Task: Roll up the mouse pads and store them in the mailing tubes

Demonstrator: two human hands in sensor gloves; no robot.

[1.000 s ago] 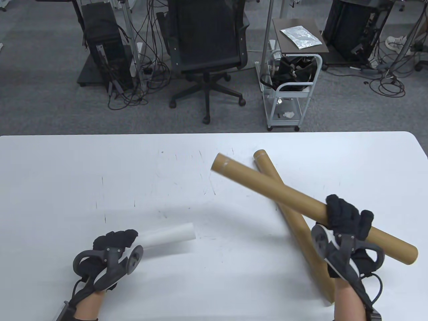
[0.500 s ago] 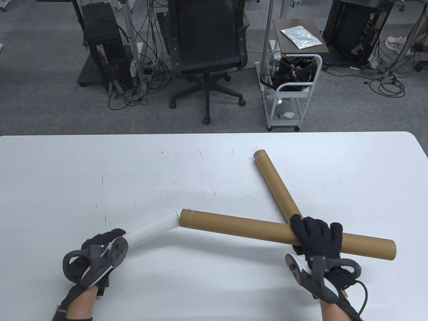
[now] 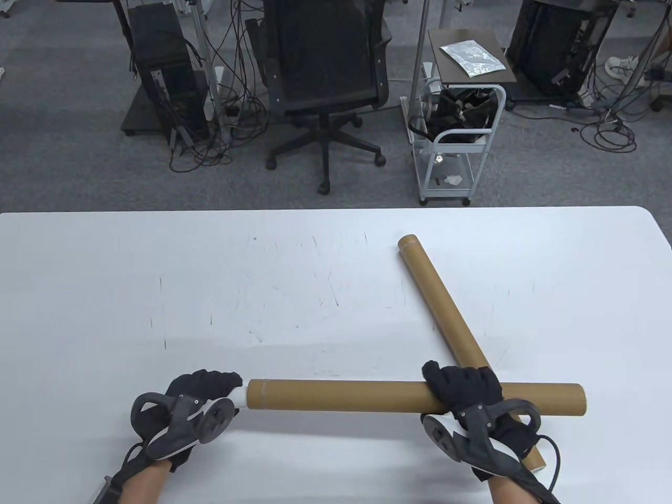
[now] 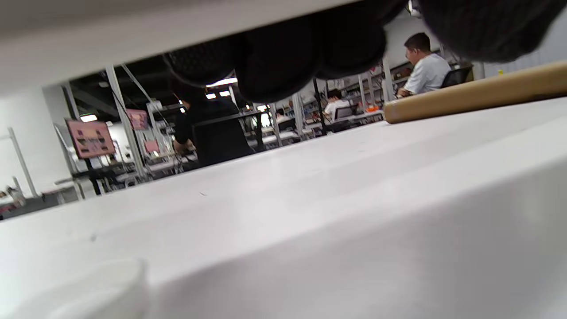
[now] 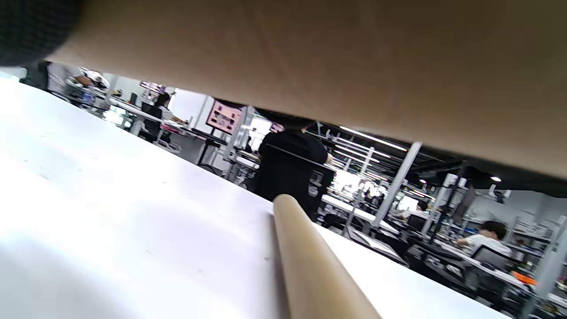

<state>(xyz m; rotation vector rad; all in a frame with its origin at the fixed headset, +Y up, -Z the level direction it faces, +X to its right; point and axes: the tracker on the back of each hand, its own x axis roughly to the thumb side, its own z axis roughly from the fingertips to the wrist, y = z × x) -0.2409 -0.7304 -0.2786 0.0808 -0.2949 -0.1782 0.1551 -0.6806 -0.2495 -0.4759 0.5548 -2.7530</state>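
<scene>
My right hand (image 3: 464, 388) grips a brown mailing tube (image 3: 341, 395) that lies level and crosswise near the table's front edge; the tube fills the top of the right wrist view (image 5: 310, 53). My left hand (image 3: 202, 386) holds a rolled white mouse pad (image 3: 239, 395) whose far end is inside the tube's left opening; only a short white stub shows. The roll crosses the top of the left wrist view (image 4: 133, 40), with my gloved fingers (image 4: 283, 66) around it.
A second brown tube (image 3: 438, 304) lies diagonally on the white table (image 3: 157, 273) under the held one; it also shows in the right wrist view (image 5: 314, 270) and left wrist view (image 4: 469, 95). An office chair (image 3: 325, 68) and a cart (image 3: 457, 136) stand beyond the far edge.
My right hand swung the tube level and brought it toward me and left. The white roll has slid almost fully into the tube's left end; my left hand moved right.
</scene>
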